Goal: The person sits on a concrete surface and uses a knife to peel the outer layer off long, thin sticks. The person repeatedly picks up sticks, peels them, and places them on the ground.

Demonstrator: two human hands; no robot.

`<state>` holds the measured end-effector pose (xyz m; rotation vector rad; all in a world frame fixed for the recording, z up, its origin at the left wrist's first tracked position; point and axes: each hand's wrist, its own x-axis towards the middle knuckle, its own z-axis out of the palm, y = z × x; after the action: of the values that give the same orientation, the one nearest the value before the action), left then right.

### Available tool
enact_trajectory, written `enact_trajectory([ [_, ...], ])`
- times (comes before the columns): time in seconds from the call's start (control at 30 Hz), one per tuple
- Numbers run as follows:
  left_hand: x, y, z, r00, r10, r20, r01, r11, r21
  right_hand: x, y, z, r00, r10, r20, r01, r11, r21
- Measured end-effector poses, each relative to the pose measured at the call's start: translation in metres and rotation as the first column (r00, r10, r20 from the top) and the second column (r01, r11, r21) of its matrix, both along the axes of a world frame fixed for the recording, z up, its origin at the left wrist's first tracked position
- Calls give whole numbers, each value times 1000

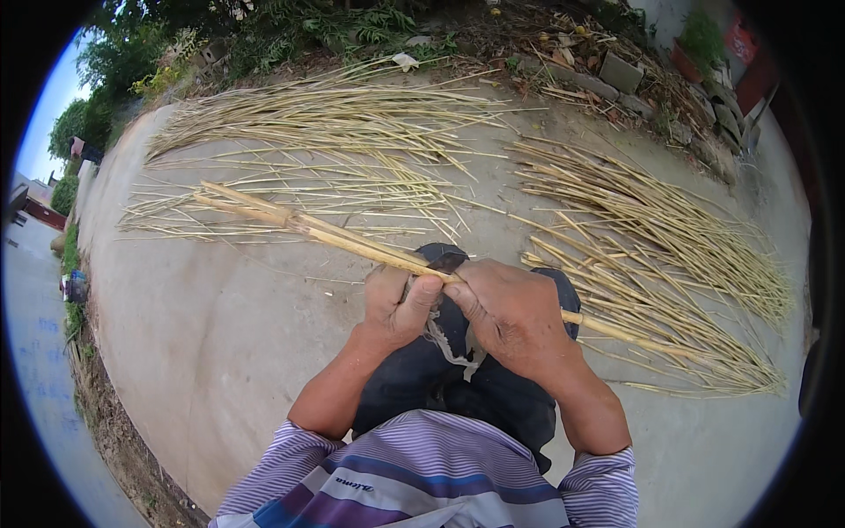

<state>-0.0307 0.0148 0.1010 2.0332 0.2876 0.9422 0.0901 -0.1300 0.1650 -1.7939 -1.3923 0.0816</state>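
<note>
Several long tan dry stalks are held together slantwise before my knees. My left hand is closed around them, thumb pressed along the top. Right beside it, my right hand grips the same stalks with its fingers curled over. The two thumbs almost meet. A small dark flat piece shows just above the thumbs; I cannot make out what it is. Below my left hand hangs a frayed greyish cloth strip. One end of the stalks points to the far left; past my right hand a stalk runs on to the right.
Loose stalks lie on the concrete ground: a far-left pile, a thinner layer nearer, and a right-hand pile. Debris and concrete blocks line the far edge, with green plants behind. My dark-trousered knees sit under my hands.
</note>
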Motion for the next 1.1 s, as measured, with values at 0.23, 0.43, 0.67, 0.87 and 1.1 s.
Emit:
enact_trajectory([
  [0.23,-7,12,5,1000,7,27,-5,997,-79,8,-8,-2,999,33,-22,-35,995,-98],
  [0.43,-3,14,19,1000,19,19,-10,915,-402,18,-13,15,998,-23,-53,15,988,-153],
  [0.67,13,-13,8,998,20,67,-4,974,-228,1,-6,12,1000,-17,-17,15,995,-99],
  [0.87,12,-19,0,981,42,188,-28,997,-76,-6,0,8,1000,24,20,-22,996,-85],
  [1.1,-21,35,23,972,63,225,40,904,-425,12,-20,18,1000,-3,-2,3,995,-97],
])
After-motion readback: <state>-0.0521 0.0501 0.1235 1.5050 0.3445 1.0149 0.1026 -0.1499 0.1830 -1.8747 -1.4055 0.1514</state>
